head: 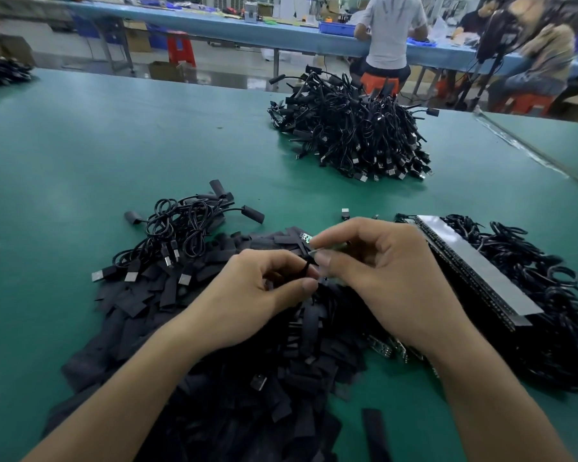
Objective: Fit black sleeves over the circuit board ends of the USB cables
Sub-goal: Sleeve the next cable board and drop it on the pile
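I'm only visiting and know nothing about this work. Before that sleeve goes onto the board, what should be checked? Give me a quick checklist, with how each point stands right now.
1. Sleeve in grip: the left hand pinches a black sleeve. Ok.
2. Board in grip: the right hand holds a circuit board, its green tip bare past the fingertips. Ok.
3. Sleeve mouth open and facing the board: hidden by the fingers. Cannot tell.
4. Cable free of tangles: hidden beneath the hands. Cannot tell.
5. Spare sleeves at hand: a pile of loose sleeves lies under both hands. Ok.
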Available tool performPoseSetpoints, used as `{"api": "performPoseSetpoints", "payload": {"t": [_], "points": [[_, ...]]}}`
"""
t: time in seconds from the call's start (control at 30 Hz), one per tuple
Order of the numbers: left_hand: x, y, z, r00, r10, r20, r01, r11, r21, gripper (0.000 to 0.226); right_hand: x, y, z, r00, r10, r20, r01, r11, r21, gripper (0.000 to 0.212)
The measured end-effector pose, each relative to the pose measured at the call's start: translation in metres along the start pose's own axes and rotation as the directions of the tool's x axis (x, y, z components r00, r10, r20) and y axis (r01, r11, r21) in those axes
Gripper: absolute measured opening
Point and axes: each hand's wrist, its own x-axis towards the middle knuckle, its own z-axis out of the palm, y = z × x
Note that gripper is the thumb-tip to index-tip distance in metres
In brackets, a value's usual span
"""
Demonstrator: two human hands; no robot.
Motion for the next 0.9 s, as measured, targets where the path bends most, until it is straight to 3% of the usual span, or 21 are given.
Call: {"api": "performPoseSetpoints", "payload": {"t": [0.07, 0.17, 0.3, 0.4, 0.47, 0.67, 0.73, 0.8, 0.9], "points": [[0.000, 0.001, -0.001, 1.000, 0.015, -0.026, -0.016, 0.999, -0.050, 0.003, 0.000, -0.002, 0.003, 1.000, 0.025, -0.003, -0.024, 0.983, 0.183, 0.011], [0.000, 0.005, -0.003, 0.994, 0.033, -0.107, -0.040, 0.998, -0.058, 0.015, 0.001, -0.002, 0.006, 0.993, 0.098, -0.071, -0.072, 0.948, 0.309, 0.008], [-0.001, 0.009, -0.006, 0.992, 0.038, -0.123, -0.051, 0.994, -0.101, 0.020, 0.002, 0.000, 0.004, 0.963, 0.245, -0.113, -0.161, 0.858, 0.487, 0.026], [-0.002, 0.010, -0.010, 0.993, 0.048, -0.109, -0.064, 0.986, -0.153, 0.032, 0.003, 0.001, 0.004, 0.960, 0.253, -0.120, -0.151, 0.830, 0.537, 0.037], [-0.002, 0.010, -0.011, 0.994, 0.055, -0.099, -0.072, 0.982, -0.177, 0.039, 0.002, 0.001, 0.008, 0.974, 0.189, -0.126, -0.112, 0.881, 0.459, 0.042], [0.001, 0.006, -0.009, 0.988, 0.058, -0.141, -0.082, 0.982, -0.170, 0.007, 0.000, 0.006, 0.017, 0.994, 0.093, -0.060, -0.069, 0.944, 0.321, 0.046], [0.002, 0.001, -0.011, 0.979, 0.049, -0.199, -0.073, 0.991, -0.115, 0.011, 0.000, 0.012, 0.017, 0.989, 0.119, -0.089, -0.105, 0.984, 0.146, 0.043], [0.004, -0.004, -0.013, 0.961, 0.009, -0.275, -0.037, 0.994, -0.098, 0.011, -0.001, 0.018, 0.015, 0.989, 0.139, -0.059, -0.146, 0.979, -0.143, 0.037], [0.005, -0.015, -0.017, 0.912, -0.084, -0.401, 0.031, 0.990, -0.137, 0.011, -0.004, 0.022, 0.019, 0.944, 0.285, 0.166, -0.183, 0.870, -0.459, 0.037]]}}
